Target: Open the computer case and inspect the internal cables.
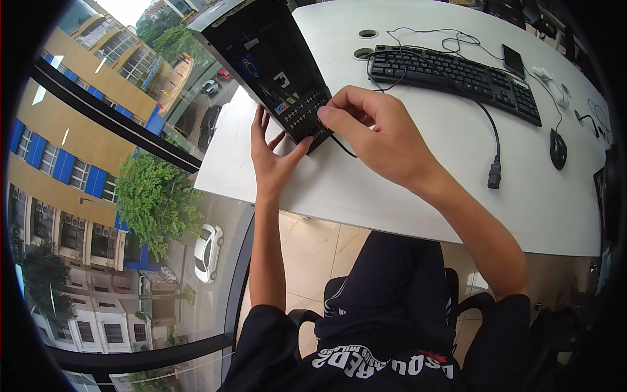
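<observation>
A black computer tower (264, 49) stands tilted in view near the table's left edge, its back panel of ports and vent holes facing me. My left hand (274, 160) grips its lower end, fingers along the left side and thumb on the back panel's bottom corner. At the panel's right edge, beside the perforated area, my right hand (382, 134) is closed in a pinch with thumb and forefinger. Whatever lies between those fingertips is hidden. A thin black cable (344, 146) shows just below them; where its upper end goes cannot be seen.
On the white table (418, 183) lie a black keyboard (457, 78), a phone (513, 60), a mouse (558, 149) and a power cable's black connector (494, 175). Two round cable holes are near the keyboard. A window is at the left; a chair (307, 317) is under me.
</observation>
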`<state>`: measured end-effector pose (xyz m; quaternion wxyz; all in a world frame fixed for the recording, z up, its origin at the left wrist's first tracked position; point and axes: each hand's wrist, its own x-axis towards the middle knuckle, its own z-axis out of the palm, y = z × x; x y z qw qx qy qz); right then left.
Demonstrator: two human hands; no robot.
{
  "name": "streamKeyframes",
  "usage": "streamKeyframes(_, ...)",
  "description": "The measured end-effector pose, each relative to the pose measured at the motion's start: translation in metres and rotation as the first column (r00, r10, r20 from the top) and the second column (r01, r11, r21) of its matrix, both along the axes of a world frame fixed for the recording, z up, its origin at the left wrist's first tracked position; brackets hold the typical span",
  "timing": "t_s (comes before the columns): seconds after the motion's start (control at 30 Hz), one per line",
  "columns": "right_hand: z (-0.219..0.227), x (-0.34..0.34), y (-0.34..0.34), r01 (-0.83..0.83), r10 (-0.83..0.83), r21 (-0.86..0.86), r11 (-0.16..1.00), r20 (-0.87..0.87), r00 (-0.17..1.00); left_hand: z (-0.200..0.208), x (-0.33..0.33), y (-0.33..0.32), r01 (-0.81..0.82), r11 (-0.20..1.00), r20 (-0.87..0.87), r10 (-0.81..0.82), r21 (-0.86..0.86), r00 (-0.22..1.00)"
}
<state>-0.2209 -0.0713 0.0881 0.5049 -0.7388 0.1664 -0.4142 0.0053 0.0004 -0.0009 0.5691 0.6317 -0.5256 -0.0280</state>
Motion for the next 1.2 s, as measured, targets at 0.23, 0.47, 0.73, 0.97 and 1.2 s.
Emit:
streamKeyframes(0.23,0.01,-0.012,0.011,-0.019,0.024,0.047,0.999,-0.087,0.996,0.0,-0.002,0.001,-0.005,1.0,-0.016,0.005,0.008,1.0)
streamKeyframes(0.47,0.014,-0.015,0.023,0.01,-0.011,-0.011,1.0,-0.056,0.998,0.0,0.0,0.002,-0.001,1.0,-0.029,0.002,0.015,1.0)
streamKeyframes(0.73,0.014,-0.015,0.028,0.023,-0.024,-0.024,0.999,-0.052,0.998,-0.002,0.0,0.002,-0.009,1.0,-0.021,0.009,0.017,1.0)
streamKeyframes(0.97,0.015,-0.024,0.035,0.009,-0.009,0.004,1.0,-0.049,0.999,-0.005,0.002,0.003,-0.006,1.0,-0.026,0.006,0.009,1.0)
streamKeyframes(1.2,0.009,-0.078,0.018,0.09,-0.092,0.181,0.979,0.003,0.996,-0.003,0.001,0.001,-0.014,1.0,0.001,0.014,0.007,1.0)
